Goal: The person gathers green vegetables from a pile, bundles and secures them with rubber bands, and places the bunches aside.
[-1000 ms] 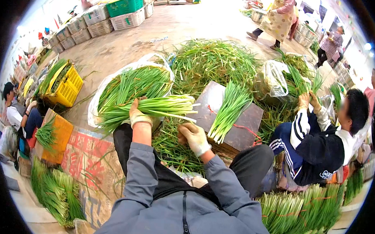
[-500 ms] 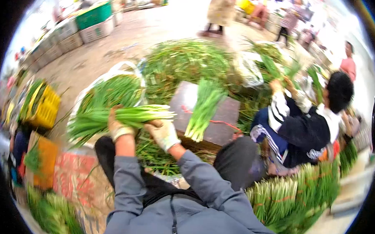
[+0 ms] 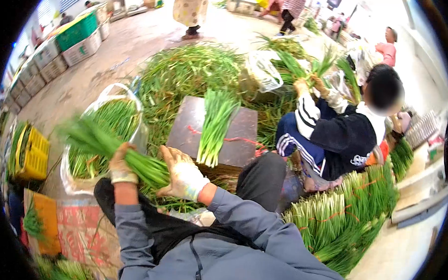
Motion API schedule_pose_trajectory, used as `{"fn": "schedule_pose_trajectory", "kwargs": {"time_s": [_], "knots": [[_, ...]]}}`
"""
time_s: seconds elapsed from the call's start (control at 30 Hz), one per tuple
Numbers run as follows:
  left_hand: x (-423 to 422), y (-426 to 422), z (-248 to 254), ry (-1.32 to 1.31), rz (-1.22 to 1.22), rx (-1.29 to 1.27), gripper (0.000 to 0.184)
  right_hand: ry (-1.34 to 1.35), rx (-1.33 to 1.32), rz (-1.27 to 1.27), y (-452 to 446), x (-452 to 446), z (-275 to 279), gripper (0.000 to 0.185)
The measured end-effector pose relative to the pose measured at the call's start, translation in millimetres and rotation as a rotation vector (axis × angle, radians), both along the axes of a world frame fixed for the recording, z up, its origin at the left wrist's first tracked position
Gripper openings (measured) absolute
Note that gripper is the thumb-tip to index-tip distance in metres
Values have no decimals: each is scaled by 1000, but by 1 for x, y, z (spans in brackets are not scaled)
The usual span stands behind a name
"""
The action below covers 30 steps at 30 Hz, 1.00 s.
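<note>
A bunch of garlic chives (image 3: 146,168) slants across my lap, its leafy end blurred at the upper left. My gloved left hand (image 3: 121,165) is wrapped round its middle. My gloved right hand (image 3: 185,177) closes round its lower end, thumb above and fingers below, and hides the pale stalk ends. Before me, a second bunch of chives (image 3: 217,125) lies on a dark board (image 3: 244,128), across a red tie (image 3: 241,139). To the left, a white bag (image 3: 67,176) holds more loose chives.
A large heap of loose chives (image 3: 187,72) lies beyond the board. At my right sits a co-worker (image 3: 350,132) with chives in hand. Tied bunches (image 3: 337,213) stand in rows nearer me. On the left are a yellow crate (image 3: 35,153) and stacked crates (image 3: 54,67).
The held bunch has tilted, its leafy end up and its stalk end down to the right. My right hand has shifted onto the stalk end. The view has swung right.
</note>
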<state>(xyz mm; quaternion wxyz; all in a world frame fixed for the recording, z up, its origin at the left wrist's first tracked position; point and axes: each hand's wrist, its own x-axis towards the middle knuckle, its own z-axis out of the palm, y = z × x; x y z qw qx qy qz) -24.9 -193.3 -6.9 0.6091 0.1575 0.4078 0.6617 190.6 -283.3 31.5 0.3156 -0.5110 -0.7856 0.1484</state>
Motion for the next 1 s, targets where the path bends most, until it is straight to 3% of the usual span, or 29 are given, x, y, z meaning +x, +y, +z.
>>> {"fn": "schedule_pose_trajectory", "kwargs": {"time_s": [0.07,0.13,0.27,0.3,0.4,0.47,0.5,0.53,0.6,0.7,0.77,0.8,0.87,0.9,0.93,0.97,1.0], "knots": [[39,-30,24,0,-163,46,46,100,-326,92,-5,-8,-22,133],[45,-43,9,-67,-329,-25,44,264,-531,112,-24,-5,-45,130],[60,-66,-48,-81,-529,-251,33,514,-684,90,-75,7,-89,134],[68,-71,-57,-68,-555,-224,30,623,-555,101,-87,6,-102,133],[105,-69,-51,27,-582,-217,37,779,-490,-32,-97,9,-149,115],[134,-57,-20,79,-692,-151,44,905,-559,-176,-89,26,-114,98],[151,-45,-11,108,-768,-27,46,794,-520,-222,-77,40,-93,84],[167,-32,6,146,-889,100,48,917,-443,-302,-66,51,-103,73],[204,-5,14,149,-929,320,69,1052,-303,-392,-40,80,-85,67],[235,34,-19,350,-764,311,80,918,-226,-529,5,143,-65,67],[236,48,-24,729,-672,250,82,806,-154,-630,41,176,-82,65],[234,57,-42,731,-678,246,82,680,-130,-697,58,188,-104,67],[228,72,-103,1269,-733,122,77,592,-391,-776,83,200,-135,74],[228,74,-124,1362,-730,179,74,379,-598,-840,94,197,-138,86],[228,75,-139,1452,-725,238,71,238,-749,-749,99,195,-155,97],[230,73,-152,1439,-767,233,76,21,-787,-752,101,192,-171,100],[237,69,-153,1628,-776,201,92,-200,-819,-746,105,191,-187,103]]}}
